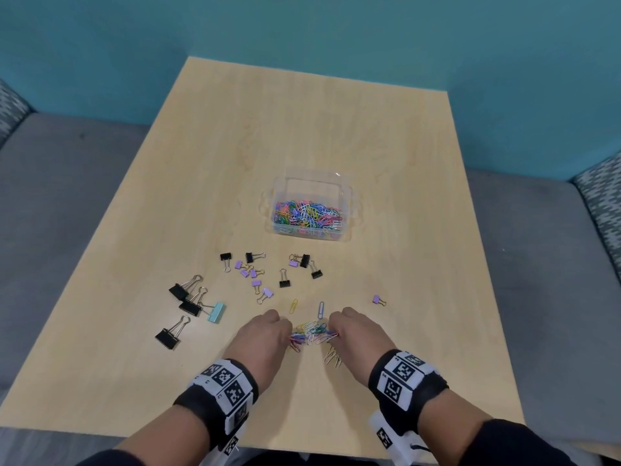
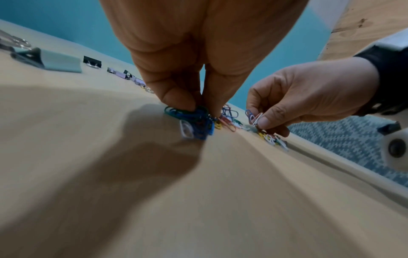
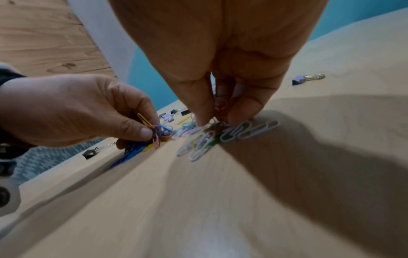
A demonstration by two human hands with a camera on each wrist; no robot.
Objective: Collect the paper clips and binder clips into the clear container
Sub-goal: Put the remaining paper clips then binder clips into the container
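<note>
A small pile of coloured paper clips [image 1: 314, 332] lies on the table near its front edge, between my two hands. My left hand [image 1: 289, 336] pinches a bunch of blue and green clips [image 2: 196, 122] at the pile's left side. My right hand [image 1: 332, 334] pinches white and coloured clips [image 3: 223, 134] at its right side. The clear container [image 1: 311, 205], open and partly filled with coloured paper clips, stands beyond the hands at mid-table. Several black, purple and one teal binder clips [image 1: 248, 274] lie scattered between the container and the hands.
A single yellow paper clip [image 1: 293, 306] and a blue one [image 1: 321, 309] lie just beyond the pile. One purple binder clip [image 1: 378, 300] sits apart to the right. Grey bench seats [image 1: 67, 213] flank the wooden table [image 1: 302, 129]; a teal wall stands behind.
</note>
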